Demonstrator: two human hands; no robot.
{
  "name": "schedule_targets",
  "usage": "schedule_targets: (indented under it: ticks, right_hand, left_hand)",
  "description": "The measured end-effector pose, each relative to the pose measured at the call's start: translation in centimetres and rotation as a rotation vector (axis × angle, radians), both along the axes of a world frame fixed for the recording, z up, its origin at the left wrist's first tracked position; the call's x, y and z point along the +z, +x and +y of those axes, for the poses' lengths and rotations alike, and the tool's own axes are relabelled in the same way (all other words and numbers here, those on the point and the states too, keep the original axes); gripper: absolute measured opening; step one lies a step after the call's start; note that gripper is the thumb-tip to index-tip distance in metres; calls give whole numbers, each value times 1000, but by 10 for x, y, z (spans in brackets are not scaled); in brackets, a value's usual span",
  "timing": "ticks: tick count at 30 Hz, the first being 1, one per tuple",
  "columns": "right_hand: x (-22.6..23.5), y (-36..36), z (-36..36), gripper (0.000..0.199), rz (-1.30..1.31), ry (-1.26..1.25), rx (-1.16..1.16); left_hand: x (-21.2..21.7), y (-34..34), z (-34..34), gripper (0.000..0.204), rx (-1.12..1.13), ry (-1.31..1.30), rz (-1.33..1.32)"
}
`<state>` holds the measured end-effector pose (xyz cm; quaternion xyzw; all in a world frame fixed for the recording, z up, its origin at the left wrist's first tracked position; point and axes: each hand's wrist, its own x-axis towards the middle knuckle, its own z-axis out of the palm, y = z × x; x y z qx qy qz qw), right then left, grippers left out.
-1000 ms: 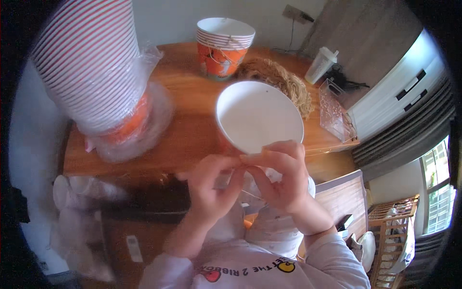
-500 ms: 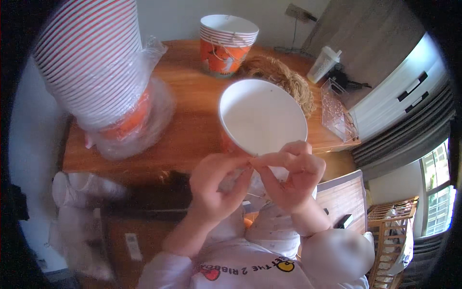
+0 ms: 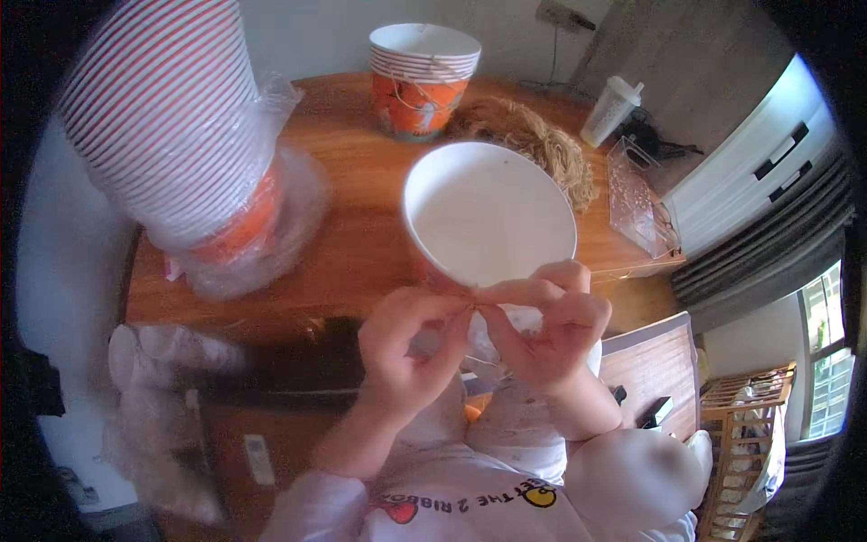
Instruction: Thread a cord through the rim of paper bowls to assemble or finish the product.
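A white-lined paper bucket [image 3: 488, 203] stands tilted toward me at the table's near edge. Just at its near rim, my left hand [image 3: 411, 348] and my right hand [image 3: 546, 330] meet, thumb and forefinger of each pinched together, fingertips touching. Between them they grip what looks like a thin cord; a pale strand of it shows below the fingers, and the pinched part is mostly hidden. Behind the bucket lies a loose bundle of tan cord [image 3: 533, 144]. Farther back is a short stack of orange printed buckets [image 3: 424, 90] with cord handles.
At the left of the wooden table [image 3: 348, 199] rises a tall stack of buckets [image 3: 172, 126] in clear plastic. A lidded cup [image 3: 614, 113] and a clear plastic tray [image 3: 639, 199] sit at the right. A blurred pale round shape is beside my right forearm.
The view has shifted slightly. Both hands stay pinched together at the bucket's rim, their fingertips barely moved.
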<state>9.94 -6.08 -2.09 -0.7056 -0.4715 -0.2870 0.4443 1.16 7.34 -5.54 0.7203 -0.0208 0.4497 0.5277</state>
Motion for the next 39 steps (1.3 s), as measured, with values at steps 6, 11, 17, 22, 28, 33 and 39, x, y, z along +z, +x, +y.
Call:
schedule_targets:
  ticks: [6, 11, 17, 22, 28, 33, 39]
  right_hand:
    - [13, -5, -4, 30, -100, -154, -62]
    - [21, -14, -5, 32, -91, -180, -79]
    - [24, -18, -5, 35, -95, -170, -79]
    - [19, -15, -4, 33, -149, -141, -101]
    - [15, -15, -6, 31, -96, -133, -115]
    - [-3, -17, -8, 33, -28, -49, -118]
    - [-22, -22, 1, 49, 169, 221, 40]
  left_hand:
    - [-1, -1, -1, 12, 13, -9, 27]
    - [0, -1, -1, 13, 83, 86, 0]
    - [10, -2, -4, 16, 175, 142, -41]
    - [9, 0, -1, 16, 190, 210, -61]
    - [11, -1, -2, 16, 207, 220, -33]
    - [10, 5, -6, 14, 235, 221, -52]
    - [9, 8, -6, 16, 219, 274, -72]
